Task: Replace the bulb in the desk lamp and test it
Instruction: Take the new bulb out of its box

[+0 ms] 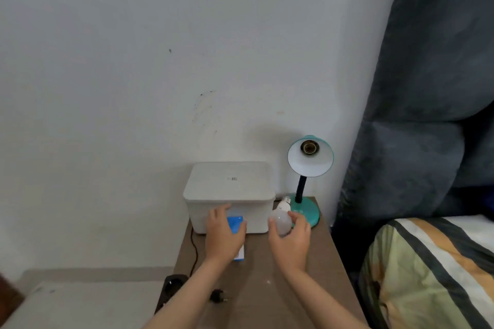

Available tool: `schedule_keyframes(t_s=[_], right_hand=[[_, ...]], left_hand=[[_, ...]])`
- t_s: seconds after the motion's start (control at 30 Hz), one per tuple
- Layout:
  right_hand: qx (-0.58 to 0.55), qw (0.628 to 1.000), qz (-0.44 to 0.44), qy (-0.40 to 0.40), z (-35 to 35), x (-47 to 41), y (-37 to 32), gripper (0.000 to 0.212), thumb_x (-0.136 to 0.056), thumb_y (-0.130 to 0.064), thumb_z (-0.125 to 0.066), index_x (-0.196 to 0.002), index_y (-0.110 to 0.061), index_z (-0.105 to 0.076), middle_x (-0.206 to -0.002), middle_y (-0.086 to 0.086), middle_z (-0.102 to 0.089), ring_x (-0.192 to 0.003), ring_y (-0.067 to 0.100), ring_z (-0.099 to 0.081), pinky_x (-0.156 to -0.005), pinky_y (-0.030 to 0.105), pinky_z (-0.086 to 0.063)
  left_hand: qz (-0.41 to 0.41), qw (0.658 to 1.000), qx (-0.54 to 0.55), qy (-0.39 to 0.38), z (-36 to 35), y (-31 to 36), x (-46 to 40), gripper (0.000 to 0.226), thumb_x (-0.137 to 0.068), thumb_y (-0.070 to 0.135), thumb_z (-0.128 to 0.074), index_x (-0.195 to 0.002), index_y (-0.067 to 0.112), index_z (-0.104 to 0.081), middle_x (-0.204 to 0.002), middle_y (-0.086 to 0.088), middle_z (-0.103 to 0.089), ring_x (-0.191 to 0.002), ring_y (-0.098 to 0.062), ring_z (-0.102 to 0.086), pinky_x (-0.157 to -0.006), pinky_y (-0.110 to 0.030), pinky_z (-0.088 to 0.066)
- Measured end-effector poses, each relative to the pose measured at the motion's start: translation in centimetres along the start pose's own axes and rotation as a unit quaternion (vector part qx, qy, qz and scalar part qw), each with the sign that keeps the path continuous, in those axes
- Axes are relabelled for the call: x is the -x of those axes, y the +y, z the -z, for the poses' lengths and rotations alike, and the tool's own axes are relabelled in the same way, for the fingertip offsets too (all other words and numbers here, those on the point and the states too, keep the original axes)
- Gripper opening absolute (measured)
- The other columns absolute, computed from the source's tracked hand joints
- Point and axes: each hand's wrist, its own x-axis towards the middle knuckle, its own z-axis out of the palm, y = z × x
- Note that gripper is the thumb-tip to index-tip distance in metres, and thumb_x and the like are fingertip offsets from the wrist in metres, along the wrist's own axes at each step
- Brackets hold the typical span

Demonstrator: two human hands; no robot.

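Observation:
A teal desk lamp (310, 157) stands at the back right of a brown bedside table (267, 286). Its shade faces me and the socket (310, 147) inside holds no bulb. My right hand (291, 240) grips a white bulb (281, 218) by its globe, with the metal screw base pointing up and back towards the lamp's round foot (307, 211). My left hand (223, 235) is closed on a blue and white bulb box (236, 224) that rests on the table in front of a white lidded bin.
The white lidded bin (230, 192) fills the table's back left. A black plug (217, 296) lies near the front edge, and a black socket strip (171, 283) sits at the left edge with a cord running up. A dark headboard (417, 115) and striped bedding (433, 275) are on the right.

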Motion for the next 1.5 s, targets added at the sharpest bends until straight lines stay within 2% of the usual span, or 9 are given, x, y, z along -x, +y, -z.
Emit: schedule_keyframes(t_s=[0.2, 0.33, 0.53, 0.7, 0.83, 0.93, 1.17, 1.33, 1.5], right_hand=[[0.094, 0.984, -0.110, -0.107, -2.6, 2.2, 3.9, 0.042, -0.076, -0.043, -0.068, -0.106, -0.017, -0.055, -0.106, 0.006, -0.064, -0.094, 0.024, -0.060, -0.074, 0.032, -0.048], [0.129, 0.972, -0.139, -0.142, -3.7, 2.4, 4.9, 0.042, -0.077, -0.039, -0.067, -0.109, -0.014, -0.054, -0.106, 0.011, -0.066, -0.096, 0.029, -0.061, -0.077, 0.034, -0.049], [0.128, 0.966, -0.163, -0.156, -5.5, 2.1, 6.1, 0.040, -0.079, -0.032, -0.068, -0.111, -0.011, -0.054, -0.108, 0.014, -0.066, -0.096, 0.030, -0.061, -0.079, 0.034, -0.048], [0.144, 0.961, -0.162, -0.171, -5.8, 2.4, 6.5, 0.048, -0.080, -0.034, -0.068, -0.117, -0.010, -0.050, -0.113, 0.011, -0.061, -0.098, 0.025, -0.059, -0.075, 0.032, -0.050], [0.118, 0.985, -0.012, -0.123, -5.1, 2.4, 5.9, 0.038, -0.082, -0.024, -0.066, -0.115, -0.009, -0.054, -0.108, 0.004, -0.057, -0.101, 0.019, -0.055, -0.081, 0.024, -0.043], [0.074, 0.984, 0.046, -0.158, -5.2, 2.1, 4.7, 0.031, -0.086, -0.017, -0.061, -0.116, -0.012, -0.055, -0.104, -0.004, -0.058, -0.097, 0.007, -0.056, -0.079, 0.010, -0.039], [0.000, 0.954, -0.064, -0.292, -6.6, 0.7, 2.7, 0.017, -0.087, -0.007, -0.057, -0.099, -0.018, -0.059, -0.091, -0.008, -0.063, -0.082, 0.000, -0.060, -0.062, 0.005, -0.046], [-0.012, 0.950, -0.071, -0.304, -6.2, 1.0, 3.2, 0.035, -0.085, -0.009, -0.059, -0.117, -0.024, -0.056, -0.094, -0.010, -0.065, -0.087, 0.005, -0.064, -0.072, 0.017, -0.053], [-0.003, 0.942, -0.055, -0.332, -5.7, 1.0, 3.4, 0.050, -0.087, -0.009, -0.056, -0.129, -0.035, -0.046, -0.099, -0.001, -0.064, -0.089, 0.010, -0.063, -0.075, 0.024, -0.055]], left_hand=[[0.103, 0.994, 0.042, -0.019, -0.5, -4.3, 1.0, 0.075, -0.061, 0.037, -0.083, -0.121, 0.015, -0.043, -0.117, -0.005, -0.051, -0.112, -0.022, -0.046, -0.096, -0.039, -0.045], [0.112, 0.987, 0.106, -0.036, -1.2, -5.2, 1.0, 0.054, -0.064, 0.031, -0.082, -0.105, 0.027, -0.048, -0.105, 0.000, -0.058, -0.101, -0.017, -0.056, -0.082, -0.030, -0.047], [0.101, 0.985, 0.139, -0.025, -2.0, -5.9, 1.0, 0.048, -0.071, 0.027, -0.078, -0.111, 0.024, -0.051, -0.106, 0.003, -0.060, -0.098, -0.009, -0.056, -0.076, -0.016, -0.043], [0.109, 0.982, 0.153, -0.018, -2.1, -6.2, 1.0, 0.058, -0.070, 0.026, -0.079, -0.120, 0.021, -0.050, -0.110, 0.005, -0.059, -0.101, -0.007, -0.055, -0.077, -0.014, -0.042], [0.116, 0.980, 0.158, -0.012, -2.2, -6.3, 1.0, 0.061, -0.069, 0.027, -0.080, -0.121, 0.020, -0.049, -0.110, 0.006, -0.059, -0.101, -0.007, -0.056, -0.080, -0.018, -0.045], [0.122, 0.980, 0.158, -0.013, -2.2, -6.3, 0.9, 0.057, -0.069, 0.025, -0.080, -0.116, 0.021, -0.048, -0.107, 0.007, -0.057, -0.097, -0.005, -0.054, -0.075, -0.013, -0.042], [0.127, 0.981, 0.148, -0.007, -2.0, -7.1, 0.6, 0.057, -0.064, 0.032, -0.083, -0.108, 0.021, -0.049, -0.104, 0.005, -0.062, -0.096, -0.008, -0.060, -0.082, -0.029, -0.052], [0.089, 0.983, 0.154, -0.036, -1.1, -6.9, 1.2, 0.050, -0.068, 0.029, -0.081, -0.105, 0.029, -0.049, -0.103, 0.013, -0.060, -0.098, -0.004, -0.058, -0.074, -0.009, -0.047], [0.060, 0.986, 0.139, -0.076, 0.0, -7.7, 1.3, 0.072, -0.065, 0.039, -0.081, -0.127, 0.035, -0.044, -0.123, 0.012, -0.055, -0.114, -0.006, -0.051, -0.095, -0.031, -0.049]])
